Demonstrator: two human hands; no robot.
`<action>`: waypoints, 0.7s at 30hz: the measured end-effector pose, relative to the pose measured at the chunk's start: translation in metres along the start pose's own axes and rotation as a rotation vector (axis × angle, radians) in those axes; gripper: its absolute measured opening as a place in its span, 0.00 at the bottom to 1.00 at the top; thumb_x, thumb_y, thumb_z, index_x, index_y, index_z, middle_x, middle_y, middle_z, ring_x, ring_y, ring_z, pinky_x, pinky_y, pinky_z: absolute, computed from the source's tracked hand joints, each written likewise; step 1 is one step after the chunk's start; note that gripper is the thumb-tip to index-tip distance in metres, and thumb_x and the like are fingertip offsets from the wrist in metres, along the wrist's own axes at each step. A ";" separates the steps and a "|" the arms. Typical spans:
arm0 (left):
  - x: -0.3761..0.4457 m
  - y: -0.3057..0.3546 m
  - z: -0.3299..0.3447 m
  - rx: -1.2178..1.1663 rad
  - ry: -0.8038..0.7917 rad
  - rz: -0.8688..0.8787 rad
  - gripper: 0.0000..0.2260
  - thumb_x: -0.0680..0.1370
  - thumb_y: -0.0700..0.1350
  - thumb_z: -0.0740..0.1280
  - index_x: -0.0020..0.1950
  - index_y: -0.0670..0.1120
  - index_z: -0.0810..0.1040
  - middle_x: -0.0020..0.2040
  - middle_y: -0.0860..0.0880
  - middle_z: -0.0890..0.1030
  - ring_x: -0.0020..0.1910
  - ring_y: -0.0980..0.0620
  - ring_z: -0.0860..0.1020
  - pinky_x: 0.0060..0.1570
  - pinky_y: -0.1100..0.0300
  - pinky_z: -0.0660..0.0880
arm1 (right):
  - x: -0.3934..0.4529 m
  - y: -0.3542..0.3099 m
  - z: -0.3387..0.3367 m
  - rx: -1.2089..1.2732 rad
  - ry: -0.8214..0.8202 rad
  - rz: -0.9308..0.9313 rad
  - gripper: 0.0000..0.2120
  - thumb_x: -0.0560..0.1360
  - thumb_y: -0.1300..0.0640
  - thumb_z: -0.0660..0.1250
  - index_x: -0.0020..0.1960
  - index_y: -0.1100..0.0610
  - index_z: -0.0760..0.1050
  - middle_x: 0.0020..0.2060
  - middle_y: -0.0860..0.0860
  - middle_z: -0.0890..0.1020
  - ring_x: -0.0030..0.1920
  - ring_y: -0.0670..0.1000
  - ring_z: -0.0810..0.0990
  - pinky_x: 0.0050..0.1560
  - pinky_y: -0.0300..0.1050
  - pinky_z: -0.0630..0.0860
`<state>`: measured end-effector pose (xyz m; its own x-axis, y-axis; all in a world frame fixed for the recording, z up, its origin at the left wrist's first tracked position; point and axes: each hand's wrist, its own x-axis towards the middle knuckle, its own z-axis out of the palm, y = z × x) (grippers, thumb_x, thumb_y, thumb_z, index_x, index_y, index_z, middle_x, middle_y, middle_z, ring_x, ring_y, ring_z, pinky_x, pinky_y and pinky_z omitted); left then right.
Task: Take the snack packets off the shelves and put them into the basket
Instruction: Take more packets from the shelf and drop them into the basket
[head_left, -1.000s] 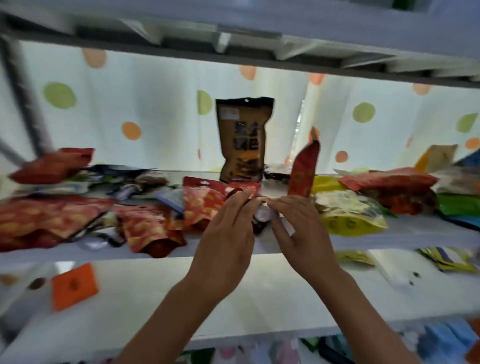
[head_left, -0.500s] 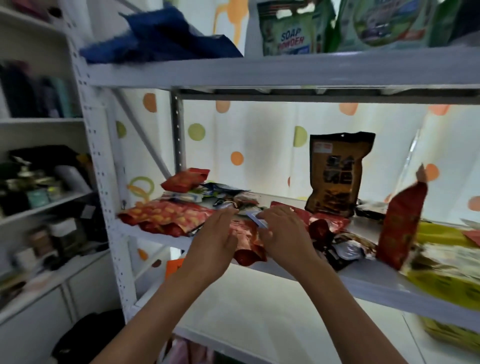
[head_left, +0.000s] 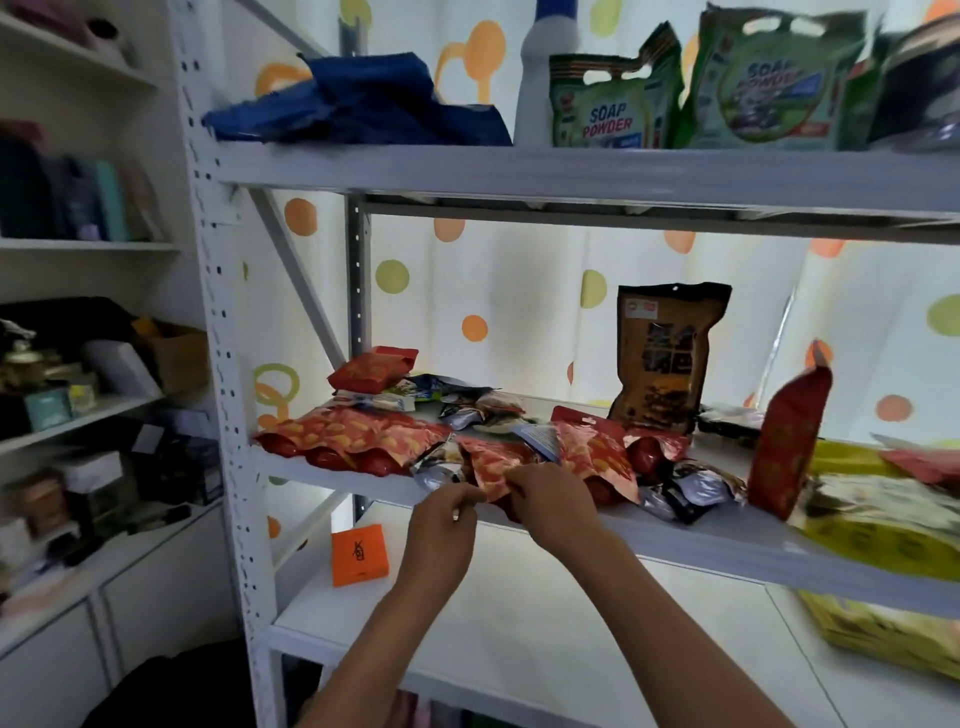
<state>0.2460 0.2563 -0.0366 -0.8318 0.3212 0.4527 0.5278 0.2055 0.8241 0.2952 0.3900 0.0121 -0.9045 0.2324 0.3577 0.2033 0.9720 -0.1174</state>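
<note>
Several snack packets lie on the middle shelf (head_left: 675, 551) of a white rack. Both my hands reach up to its front edge. My left hand (head_left: 444, 512) has its fingers curled at the lower corner of a red patterned packet (head_left: 491, 465). My right hand (head_left: 545, 501) grips the same packet from the right. A larger red packet (head_left: 353, 441) lies to the left, a silver packet (head_left: 441, 470) beside my left hand. A brown pouch (head_left: 665, 358) stands upright at the back, a red pouch (head_left: 789, 441) to the right. No basket is in view.
Soap powder bags (head_left: 608, 111) and a blue cloth (head_left: 358, 104) sit on the top shelf. Yellow packets (head_left: 883, 525) lie at the right. An orange box (head_left: 359, 555) stands on the lower shelf. A cluttered white cabinet (head_left: 78, 415) stands to the left.
The view has pulled back and swung left, showing the top shelf. Both hands moved from a small packet to the front edge and took hold of the red patterned packet.
</note>
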 end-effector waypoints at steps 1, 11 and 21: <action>-0.002 -0.004 -0.001 -0.026 0.005 -0.011 0.17 0.77 0.33 0.60 0.48 0.53 0.82 0.47 0.57 0.81 0.48 0.55 0.80 0.51 0.60 0.77 | -0.002 -0.002 0.002 -0.005 0.017 0.012 0.08 0.77 0.56 0.62 0.50 0.54 0.79 0.48 0.55 0.83 0.51 0.58 0.81 0.40 0.44 0.66; -0.028 -0.021 0.003 -0.390 -0.123 -0.323 0.12 0.80 0.36 0.60 0.43 0.47 0.80 0.48 0.45 0.82 0.48 0.46 0.80 0.48 0.55 0.79 | -0.049 -0.012 0.024 0.349 0.468 0.227 0.16 0.78 0.63 0.62 0.61 0.53 0.81 0.51 0.53 0.85 0.50 0.54 0.83 0.44 0.42 0.76; -0.087 -0.010 0.014 -0.790 -0.383 -0.469 0.23 0.71 0.60 0.70 0.59 0.45 0.78 0.53 0.46 0.84 0.52 0.51 0.83 0.52 0.54 0.80 | -0.151 -0.044 0.049 1.455 0.612 0.652 0.11 0.80 0.66 0.63 0.55 0.58 0.83 0.46 0.53 0.87 0.48 0.54 0.86 0.45 0.45 0.83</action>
<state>0.3154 0.2396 -0.0886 -0.7418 0.6706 -0.0032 -0.2221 -0.2411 0.9448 0.4046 0.3106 -0.0824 -0.4809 0.8643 0.1473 -0.3445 -0.0318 -0.9382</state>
